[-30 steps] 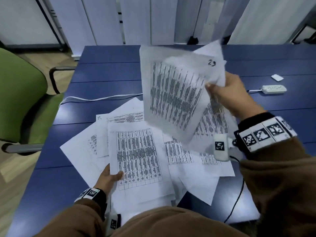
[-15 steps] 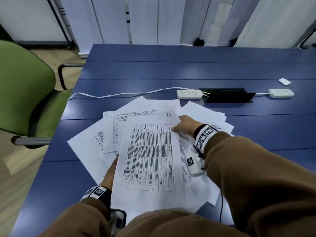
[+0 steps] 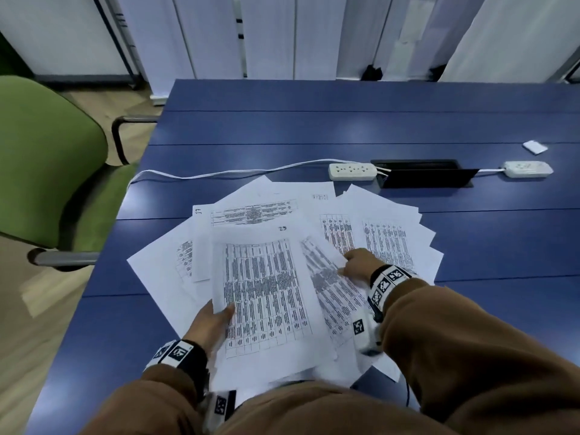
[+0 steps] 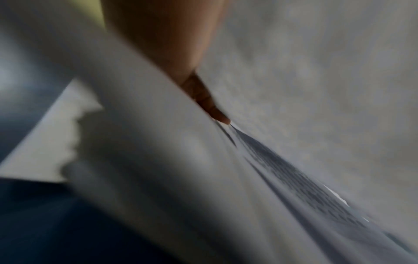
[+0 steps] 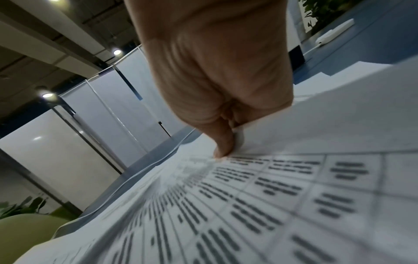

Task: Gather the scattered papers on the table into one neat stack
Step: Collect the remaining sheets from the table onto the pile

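A: Left hand (image 3: pixel 211 321) grips the near-left edge of the top sheet (image 3: pixel 266 296), thumb on the print, the other fingers tucked under

B: From the left wrist it's blurry, but a finger is wedged between layers of paper

A: Right hand (image 3: pixel 361 265) has its fingers curled, pinching the edge of the next sheet (image 3: pixel 332 296), just right of the top sheet, thumb pressed down on it

B: And the papers (image 3: pixel 389 233) are fanned out, overlapping, on the blue table (image 3: pixel 314 127) close to the near edge, most of them under and beyond the top sheet

A: Beyond the fan, a white power strip (image 3: pixel 352 171) beside a black cable box (image 3: pixel 423 174), its lid raised; what's inside I can't tell

B: A second strip (image 3: pixel 527 168) further right, a small white card (image 3: pixel 535 146) past it, a green chair (image 3: pixel 47 158) off to the left of the table
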### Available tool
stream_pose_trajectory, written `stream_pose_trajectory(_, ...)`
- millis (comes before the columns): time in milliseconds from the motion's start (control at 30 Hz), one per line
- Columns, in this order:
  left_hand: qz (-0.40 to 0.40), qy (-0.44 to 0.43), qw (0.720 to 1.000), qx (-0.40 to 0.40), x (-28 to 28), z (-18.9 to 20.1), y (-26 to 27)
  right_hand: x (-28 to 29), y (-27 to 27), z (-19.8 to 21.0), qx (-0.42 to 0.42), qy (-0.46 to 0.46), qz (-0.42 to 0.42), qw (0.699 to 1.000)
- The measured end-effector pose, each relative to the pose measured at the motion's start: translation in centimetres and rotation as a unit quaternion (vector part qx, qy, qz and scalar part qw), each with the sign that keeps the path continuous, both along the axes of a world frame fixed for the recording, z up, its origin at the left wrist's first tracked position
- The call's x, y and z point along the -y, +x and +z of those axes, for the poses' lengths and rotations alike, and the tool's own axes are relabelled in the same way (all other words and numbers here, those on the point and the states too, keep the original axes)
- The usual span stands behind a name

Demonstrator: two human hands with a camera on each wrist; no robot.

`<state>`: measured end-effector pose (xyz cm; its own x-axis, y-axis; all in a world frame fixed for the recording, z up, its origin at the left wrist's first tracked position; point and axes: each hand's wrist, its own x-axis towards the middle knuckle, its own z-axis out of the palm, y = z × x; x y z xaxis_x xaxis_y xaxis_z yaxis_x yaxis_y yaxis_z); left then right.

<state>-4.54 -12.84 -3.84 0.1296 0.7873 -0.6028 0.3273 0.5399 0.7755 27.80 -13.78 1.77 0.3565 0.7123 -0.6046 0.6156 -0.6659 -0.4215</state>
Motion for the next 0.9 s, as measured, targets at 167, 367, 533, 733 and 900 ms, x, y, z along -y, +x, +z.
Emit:
stream_pose_trajectory(167,0.015,0.01,1.0,0.019,0.1,-0.3,0.7,0.5,-0.2,-2.7,-0.028,0.089,-0.122,0.988)
stream_pose_trajectory(367,0.04,0.079,0.996,0.007,0.0,-0.4,0.8,0.3,-4.7,-3.2,-0.112,0.077,-0.02,0.991)
stream_pose_trajectory(533,0.06,0.066,0.996,-0.005,-0.2,-1.1,-0.1,-0.8,-6.0,-3.8,-0.121,0.073,0.031,0.989)
stream_pose_trajectory(733,0.119,0.016,0.988,0.095,0.6,-1.7,-1.9,-3.3,-3.5,-3.6,0.065,0.095,-0.2,0.973)
stream_pose_trajectory(900,0.114,-0.027,0.986,0.117,0.2,-2.0,-2.8,-4.9,-4.7,-4.1,-0.076,0.074,-0.217,0.97)
